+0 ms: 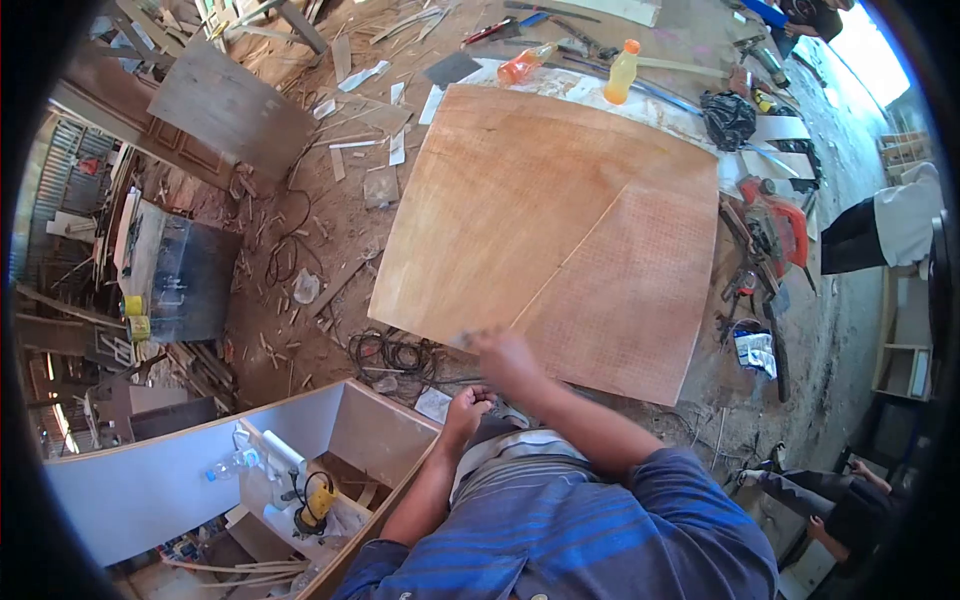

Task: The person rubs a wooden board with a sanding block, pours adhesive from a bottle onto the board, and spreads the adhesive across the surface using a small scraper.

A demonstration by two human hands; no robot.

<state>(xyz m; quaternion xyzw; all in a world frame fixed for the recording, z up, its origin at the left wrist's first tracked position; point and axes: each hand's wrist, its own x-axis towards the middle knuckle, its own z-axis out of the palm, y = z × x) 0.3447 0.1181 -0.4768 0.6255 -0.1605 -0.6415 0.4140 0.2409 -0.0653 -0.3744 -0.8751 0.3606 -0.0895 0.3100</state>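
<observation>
In front of me lies a large plywood sheet [500, 190]. Over its right part is a patterned brown sheet [630, 290] with a slanting edge. My right hand [508, 362] is at the near edge of the plywood, smeared by motion, and I cannot tell whether its fingers hold anything. Close to my waist, my left hand [467, 412] has its fingers curled together. Whatever it may hold is hidden. Below the near edge of the sheets runs a coil of black cable [392, 355].
An orange bottle [525, 64] and a yellow bottle [621, 73] are beyond the plywood. A red power tool [775, 225] stands to its right. At lower left is an open wooden cabinet box [130, 490] holding a yellow power tool [318, 500]. Other people [850, 500] are at right.
</observation>
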